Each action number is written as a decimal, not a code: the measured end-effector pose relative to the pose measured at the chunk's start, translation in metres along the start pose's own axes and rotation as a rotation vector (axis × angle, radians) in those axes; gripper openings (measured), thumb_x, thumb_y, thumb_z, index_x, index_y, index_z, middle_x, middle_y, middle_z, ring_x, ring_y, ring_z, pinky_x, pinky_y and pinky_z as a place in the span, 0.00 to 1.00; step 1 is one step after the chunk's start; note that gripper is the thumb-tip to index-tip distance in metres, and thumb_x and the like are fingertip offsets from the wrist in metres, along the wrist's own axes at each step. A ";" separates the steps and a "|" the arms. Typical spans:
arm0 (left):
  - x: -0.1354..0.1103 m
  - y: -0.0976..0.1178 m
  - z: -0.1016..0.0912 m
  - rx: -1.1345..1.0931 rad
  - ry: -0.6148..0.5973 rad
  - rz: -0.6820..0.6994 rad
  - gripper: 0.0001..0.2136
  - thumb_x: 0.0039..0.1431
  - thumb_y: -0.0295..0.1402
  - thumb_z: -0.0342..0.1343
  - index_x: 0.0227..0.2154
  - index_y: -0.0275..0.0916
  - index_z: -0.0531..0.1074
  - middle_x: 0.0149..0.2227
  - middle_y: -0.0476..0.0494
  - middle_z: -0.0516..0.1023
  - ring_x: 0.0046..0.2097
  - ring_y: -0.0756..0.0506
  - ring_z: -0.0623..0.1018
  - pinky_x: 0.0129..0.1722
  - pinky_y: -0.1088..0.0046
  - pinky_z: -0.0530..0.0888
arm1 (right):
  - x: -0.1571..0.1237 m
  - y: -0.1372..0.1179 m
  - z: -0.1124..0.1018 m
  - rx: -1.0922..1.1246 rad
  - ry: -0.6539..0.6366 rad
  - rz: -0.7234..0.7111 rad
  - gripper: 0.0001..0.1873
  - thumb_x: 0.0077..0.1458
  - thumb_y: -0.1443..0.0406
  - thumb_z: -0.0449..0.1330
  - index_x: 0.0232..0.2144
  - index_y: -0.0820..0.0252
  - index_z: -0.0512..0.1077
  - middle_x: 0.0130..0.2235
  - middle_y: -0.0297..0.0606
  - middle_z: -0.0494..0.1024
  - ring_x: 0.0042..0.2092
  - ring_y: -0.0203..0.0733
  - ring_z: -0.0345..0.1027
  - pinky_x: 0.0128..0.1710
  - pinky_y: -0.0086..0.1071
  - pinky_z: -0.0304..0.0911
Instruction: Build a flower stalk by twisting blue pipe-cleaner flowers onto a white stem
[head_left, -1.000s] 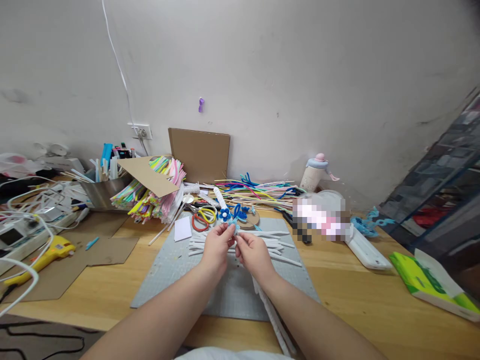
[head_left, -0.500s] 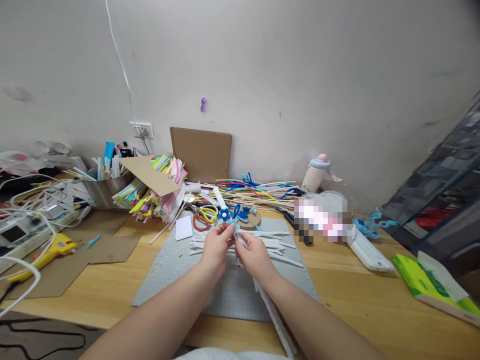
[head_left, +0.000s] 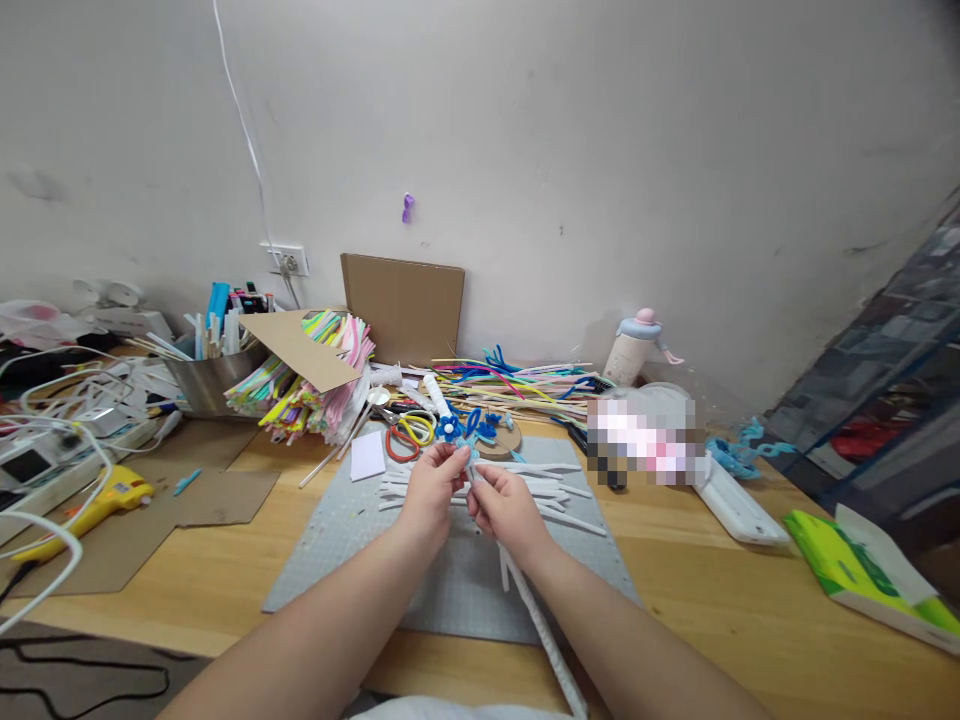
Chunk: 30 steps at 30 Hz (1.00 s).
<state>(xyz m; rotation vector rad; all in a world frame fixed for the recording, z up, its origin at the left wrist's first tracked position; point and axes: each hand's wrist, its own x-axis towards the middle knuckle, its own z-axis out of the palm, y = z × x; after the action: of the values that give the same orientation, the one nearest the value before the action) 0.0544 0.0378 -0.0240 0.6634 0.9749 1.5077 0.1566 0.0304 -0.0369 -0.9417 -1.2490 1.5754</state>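
Observation:
My left hand [head_left: 433, 485] and my right hand [head_left: 508, 508] meet above the cutting mat, both closed in a pinch. Between their fingertips is a small light-blue and white pipe cleaner piece [head_left: 471, 455], partly hidden by the fingers. A long white pipe cleaner strand [head_left: 546, 640] hangs below my right hand toward the table's front edge. White pipe cleaners [head_left: 559, 492] lie on the mat behind my hands. Just beyond the fingertips are dark-blue pipe cleaner flowers [head_left: 450, 428] and a round wooden slice [head_left: 508, 440].
The grey cutting mat [head_left: 465, 600] lies on the wooden table. Scissors [head_left: 403, 443] and a white card [head_left: 367, 457] are at its back left. A yellow glue gun [head_left: 97, 505], cables and a pipe cleaner bundle [head_left: 315, 400] stand left. A bottle [head_left: 632, 350] and tissue pack [head_left: 862, 570] are right.
My fingers have shifted slightly around the small piece. The white strand below my right hand has swung a little, and a short white end now hangs apart from it.

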 end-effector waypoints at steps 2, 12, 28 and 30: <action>-0.003 -0.002 -0.001 -0.015 -0.013 0.024 0.13 0.40 0.35 0.62 0.26 0.36 0.65 0.24 0.53 0.67 0.25 0.55 0.68 0.25 0.79 0.64 | 0.001 0.001 0.000 0.007 0.008 0.006 0.05 0.45 0.64 0.51 0.27 0.60 0.62 0.15 0.24 0.63 0.11 0.26 0.47 0.08 0.20 0.42; -0.007 -0.008 -0.010 0.390 -0.053 0.163 0.07 0.41 0.28 0.57 0.26 0.37 0.66 0.25 0.51 0.68 0.26 0.52 0.69 0.25 0.76 0.65 | 0.002 -0.002 -0.003 0.077 0.008 -0.002 0.05 0.41 0.67 0.49 0.22 0.61 0.63 0.15 0.26 0.64 0.11 0.26 0.48 0.08 0.21 0.41; -0.049 0.008 0.000 0.300 -0.155 -0.015 0.20 0.39 0.25 0.55 0.40 0.36 0.73 0.31 0.45 0.72 0.29 0.51 0.68 0.24 0.78 0.62 | -0.002 0.003 -0.005 -0.392 0.225 -0.336 0.16 0.52 0.63 0.48 0.38 0.65 0.70 0.28 0.37 0.73 0.28 0.36 0.64 0.24 0.25 0.58; -0.050 0.014 0.002 0.244 -0.158 -0.090 0.20 0.38 0.25 0.55 0.40 0.35 0.73 0.32 0.45 0.72 0.27 0.53 0.66 0.20 0.79 0.58 | -0.002 0.003 -0.005 -0.421 0.231 -0.348 0.16 0.52 0.64 0.48 0.39 0.65 0.70 0.31 0.38 0.74 0.31 0.38 0.65 0.27 0.25 0.59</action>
<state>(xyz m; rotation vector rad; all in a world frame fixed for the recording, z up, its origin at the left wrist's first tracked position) 0.0578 -0.0106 -0.0054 0.8869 1.0613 1.2481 0.1611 0.0292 -0.0412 -1.0621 -1.5110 0.9237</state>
